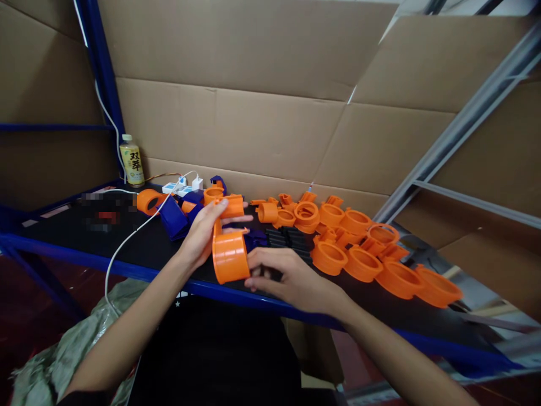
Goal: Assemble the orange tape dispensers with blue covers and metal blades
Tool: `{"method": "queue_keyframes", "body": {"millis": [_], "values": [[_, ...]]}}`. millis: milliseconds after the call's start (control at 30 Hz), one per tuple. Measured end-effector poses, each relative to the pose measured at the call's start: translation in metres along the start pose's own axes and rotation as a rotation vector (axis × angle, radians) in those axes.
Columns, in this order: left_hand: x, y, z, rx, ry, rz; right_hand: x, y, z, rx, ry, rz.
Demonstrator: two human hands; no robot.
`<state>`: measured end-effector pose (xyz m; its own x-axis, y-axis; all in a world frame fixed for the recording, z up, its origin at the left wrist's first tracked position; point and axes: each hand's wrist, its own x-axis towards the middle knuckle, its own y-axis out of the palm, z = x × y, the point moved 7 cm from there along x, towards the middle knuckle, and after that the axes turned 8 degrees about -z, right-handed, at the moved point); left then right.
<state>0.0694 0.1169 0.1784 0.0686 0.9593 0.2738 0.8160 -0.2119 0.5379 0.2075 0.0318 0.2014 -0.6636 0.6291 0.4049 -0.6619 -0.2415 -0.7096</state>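
An orange plastic part [231, 256], with a wide ring at its lower end and a smaller piece at its upper end, is held up over the front of the table. My left hand [200, 235] grips it from the left, thumb across the upper piece and fingers behind. At the ring's right side, my right hand [287, 274] has its fingers curled against the edge; the fingertips are partly hidden. Just behind the hands lie several black ribbed strips [288, 239] and dark blue plastic pieces [256, 239].
Rows of orange ring parts [362, 264] cover the table's right side. Blue pieces [173, 219] and an orange ring [147, 201] lie left. A bottle [132, 161] and a power strip [177, 187] stand behind. A white cable [136, 230] hangs over the blue front edge [139, 270].
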Motion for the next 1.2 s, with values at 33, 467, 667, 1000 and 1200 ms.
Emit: {"method": "queue_keyframes", "body": {"millis": [33,467,667,1000,1200], "values": [[-0.002,0.002,0.001,0.024,-0.017,0.026,-0.008,0.0,-0.001,-0.034,-0.013,-0.011],[-0.014,0.012,0.024,0.33,-0.256,0.338,-0.08,-0.052,-0.111,-0.981,0.306,-0.115],[-0.017,0.013,0.033,0.345,-0.292,0.385,-0.076,-0.054,-0.117,-0.887,0.396,-0.188],[-0.023,0.018,0.054,0.359,-0.374,0.396,-0.059,-0.075,-0.079,-0.223,0.367,-0.437],[-0.03,0.025,0.061,0.315,-0.385,0.415,-0.038,-0.058,-0.064,-0.156,0.353,-0.407]]}}
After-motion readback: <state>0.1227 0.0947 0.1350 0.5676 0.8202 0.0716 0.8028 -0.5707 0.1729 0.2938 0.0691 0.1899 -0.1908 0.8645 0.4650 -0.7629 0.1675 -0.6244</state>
